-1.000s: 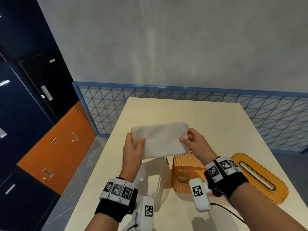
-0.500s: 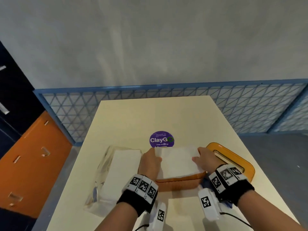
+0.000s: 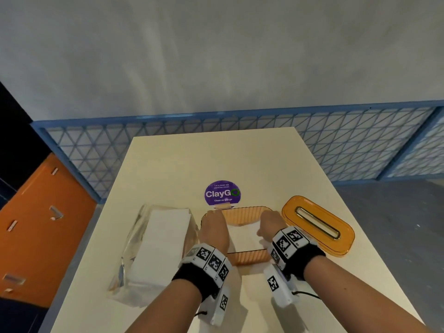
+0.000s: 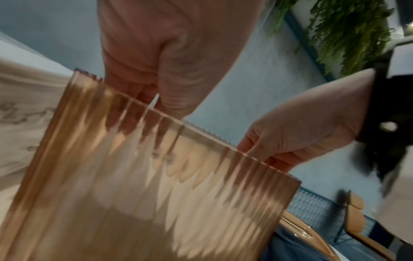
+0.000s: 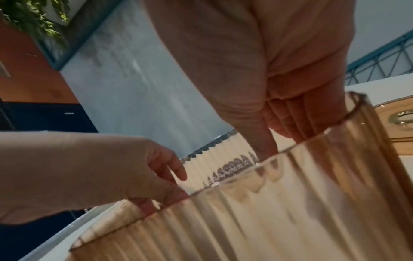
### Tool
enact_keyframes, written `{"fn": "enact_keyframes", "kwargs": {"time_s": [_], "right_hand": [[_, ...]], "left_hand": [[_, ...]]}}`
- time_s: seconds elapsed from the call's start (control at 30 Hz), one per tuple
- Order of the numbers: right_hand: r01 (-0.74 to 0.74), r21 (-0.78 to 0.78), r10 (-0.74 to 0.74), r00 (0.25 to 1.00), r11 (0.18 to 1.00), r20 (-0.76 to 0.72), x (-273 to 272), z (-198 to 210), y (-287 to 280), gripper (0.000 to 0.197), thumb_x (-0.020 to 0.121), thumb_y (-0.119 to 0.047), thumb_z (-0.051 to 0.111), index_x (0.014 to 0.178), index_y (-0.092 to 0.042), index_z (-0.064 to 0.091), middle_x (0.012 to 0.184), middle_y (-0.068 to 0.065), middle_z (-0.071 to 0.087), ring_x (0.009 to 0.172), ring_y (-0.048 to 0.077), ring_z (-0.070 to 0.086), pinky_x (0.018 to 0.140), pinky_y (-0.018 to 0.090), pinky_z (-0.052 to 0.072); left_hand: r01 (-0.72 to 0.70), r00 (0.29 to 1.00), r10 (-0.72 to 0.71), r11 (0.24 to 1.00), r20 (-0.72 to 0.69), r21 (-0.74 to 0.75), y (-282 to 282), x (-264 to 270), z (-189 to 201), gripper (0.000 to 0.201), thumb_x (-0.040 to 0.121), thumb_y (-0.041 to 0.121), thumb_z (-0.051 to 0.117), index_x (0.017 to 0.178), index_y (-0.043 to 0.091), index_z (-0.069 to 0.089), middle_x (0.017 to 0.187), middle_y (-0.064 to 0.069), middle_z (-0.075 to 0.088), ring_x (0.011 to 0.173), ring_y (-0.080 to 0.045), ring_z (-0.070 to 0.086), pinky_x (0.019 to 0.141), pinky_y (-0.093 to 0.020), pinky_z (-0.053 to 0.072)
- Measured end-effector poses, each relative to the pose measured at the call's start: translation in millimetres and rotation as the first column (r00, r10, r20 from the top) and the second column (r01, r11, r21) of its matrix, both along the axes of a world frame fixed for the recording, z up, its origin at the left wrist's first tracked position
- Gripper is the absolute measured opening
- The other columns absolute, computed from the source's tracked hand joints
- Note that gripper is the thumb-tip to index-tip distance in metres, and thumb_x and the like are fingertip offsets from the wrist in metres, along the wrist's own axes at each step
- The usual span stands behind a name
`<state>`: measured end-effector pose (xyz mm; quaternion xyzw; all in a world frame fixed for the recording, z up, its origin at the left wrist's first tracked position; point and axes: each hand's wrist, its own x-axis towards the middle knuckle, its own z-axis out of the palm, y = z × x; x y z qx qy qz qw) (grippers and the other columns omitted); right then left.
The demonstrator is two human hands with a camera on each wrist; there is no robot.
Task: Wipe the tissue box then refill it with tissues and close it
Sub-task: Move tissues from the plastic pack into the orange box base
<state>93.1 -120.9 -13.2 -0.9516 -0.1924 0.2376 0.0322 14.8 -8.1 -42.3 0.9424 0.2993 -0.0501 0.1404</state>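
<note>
An orange ribbed see-through tissue box (image 3: 249, 258) stands open on the cream table (image 3: 216, 155). A white stack of tissues (image 3: 242, 236) lies inside it. My left hand (image 3: 212, 230) holds the stack's left end and my right hand (image 3: 269, 224) its right end, fingers reaching down into the box. In the left wrist view my left hand (image 4: 161, 61) dips behind the box wall (image 4: 156, 194); the fingertips blur behind the ribs. The right wrist view shows my right hand (image 5: 268, 70) likewise inside the box (image 5: 290, 203). The orange slotted lid (image 3: 317, 224) lies right of the box.
A clear plastic pack of white tissues (image 3: 158, 248) lies left of the box. A purple round sticker (image 3: 222, 192) is on the table behind it. A blue mesh fence (image 3: 168, 143) runs past the far edge. Orange and dark cabinets (image 3: 36, 224) stand at the left.
Both hands have brought the tissue stack down from mid-air onto the box top, then into the box. The head view has swung left and down.
</note>
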Motion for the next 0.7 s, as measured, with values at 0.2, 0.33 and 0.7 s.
{"fn": "enact_keyframes", "kwargs": {"time_s": [0.2,0.33,0.7], "right_hand": [[-0.164,0.001,0.163,0.985,0.987,0.046,-2.6,-7.9,5.3,0.031,0.095,-0.003,0.038,0.124,-0.001,0.051,0.13,0.017,0.053,0.121,0.029,0.052,0.097,0.033,0.044],[-0.25,-0.107,0.238,0.965,0.962,-0.112,3.1,-18.1,12.8,0.029,0.093,-0.005,0.048,0.12,0.003,0.055,0.109,0.015,0.063,0.108,0.027,0.059,0.081,0.028,0.046],[-0.175,0.335,0.136,0.981,0.926,0.138,24.8,6.8,-16.3,0.031,0.093,-0.006,0.043,0.118,-0.011,0.06,0.121,0.01,0.062,0.111,0.024,0.057,0.094,0.031,0.046]], "left_hand": [[0.059,0.991,-0.059,0.998,-0.118,0.0,-8.7,-3.1,-0.5,0.029,0.095,0.001,0.039,0.122,0.002,0.051,0.13,-0.014,0.05,0.121,-0.026,0.051,0.098,-0.029,0.043],[0.096,0.947,-0.133,0.986,-0.292,-0.136,0.7,4.7,1.4,0.032,0.098,0.001,0.034,0.126,-0.003,0.049,0.135,-0.017,0.052,0.126,-0.028,0.051,0.101,-0.031,0.043],[-0.102,0.904,0.133,0.99,0.407,-0.097,23.6,-29.6,33.6,0.03,0.093,0.01,0.043,0.116,0.015,0.062,0.116,-0.005,0.062,0.112,-0.023,0.052,0.088,-0.034,0.041]]}}
